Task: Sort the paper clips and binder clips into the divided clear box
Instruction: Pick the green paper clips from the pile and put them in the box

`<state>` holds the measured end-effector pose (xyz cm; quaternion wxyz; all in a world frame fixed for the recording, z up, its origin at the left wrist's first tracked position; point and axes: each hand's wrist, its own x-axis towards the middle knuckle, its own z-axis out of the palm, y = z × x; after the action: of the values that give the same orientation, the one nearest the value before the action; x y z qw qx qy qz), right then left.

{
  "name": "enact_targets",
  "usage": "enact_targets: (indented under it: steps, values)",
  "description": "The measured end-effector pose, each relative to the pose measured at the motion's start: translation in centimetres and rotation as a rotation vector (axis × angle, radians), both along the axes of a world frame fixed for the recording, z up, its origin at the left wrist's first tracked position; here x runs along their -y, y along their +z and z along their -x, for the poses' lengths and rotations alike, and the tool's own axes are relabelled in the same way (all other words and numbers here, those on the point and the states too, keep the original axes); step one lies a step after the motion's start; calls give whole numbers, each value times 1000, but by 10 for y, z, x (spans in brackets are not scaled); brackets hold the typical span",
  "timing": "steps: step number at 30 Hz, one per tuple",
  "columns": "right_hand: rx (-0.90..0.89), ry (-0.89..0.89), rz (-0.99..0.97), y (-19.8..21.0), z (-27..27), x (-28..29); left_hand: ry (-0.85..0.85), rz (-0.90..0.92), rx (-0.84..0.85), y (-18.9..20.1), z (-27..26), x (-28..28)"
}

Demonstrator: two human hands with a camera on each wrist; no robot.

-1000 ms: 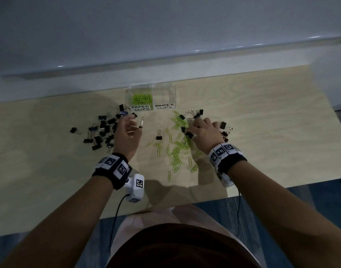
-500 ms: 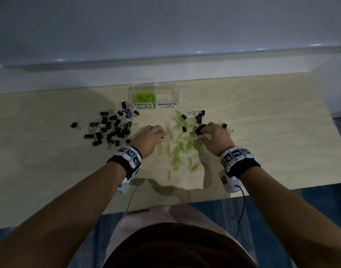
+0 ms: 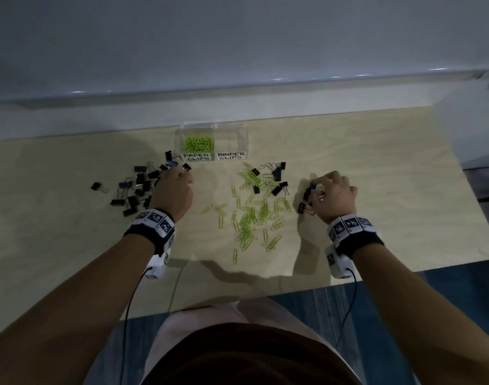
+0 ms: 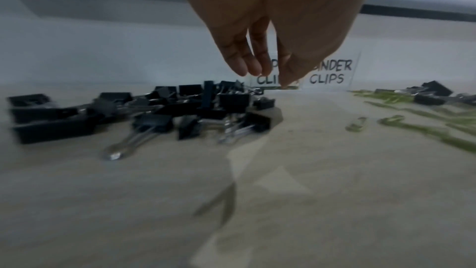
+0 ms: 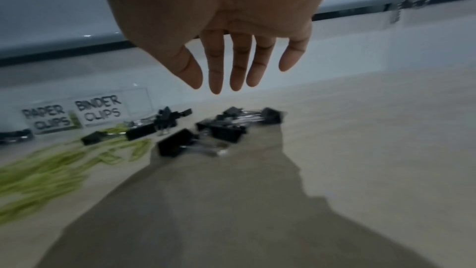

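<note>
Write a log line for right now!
left hand: open, over left binder pile | right hand: open, over right binder clips | box: only paper clips

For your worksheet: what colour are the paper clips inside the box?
Lime green paper clips; clearest in the head view.

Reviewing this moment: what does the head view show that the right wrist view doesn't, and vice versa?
Head only: the left hand by the black binder clip pile, and green paper clips inside the box's left compartment. Right wrist only: the right hand has straight fingers holding nothing above the small binder clip cluster. Both: the labelled clear box and loose green paper clips.
</note>
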<state>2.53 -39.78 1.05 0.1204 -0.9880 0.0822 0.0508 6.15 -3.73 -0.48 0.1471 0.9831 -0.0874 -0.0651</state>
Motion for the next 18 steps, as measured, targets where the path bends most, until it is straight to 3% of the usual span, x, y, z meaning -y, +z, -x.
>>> enact_targets:
  steps: [3,9,18]
  values:
    - [3,109,-43,-2,-10,-30,-56,111,10,12,0,36]
    - [-78,197,-74,-15,-21,-66,-138,273,-143,8,0,125]
    - [34,195,-336,-20,-14,-58,-251,265,-164,-3,-6,130]
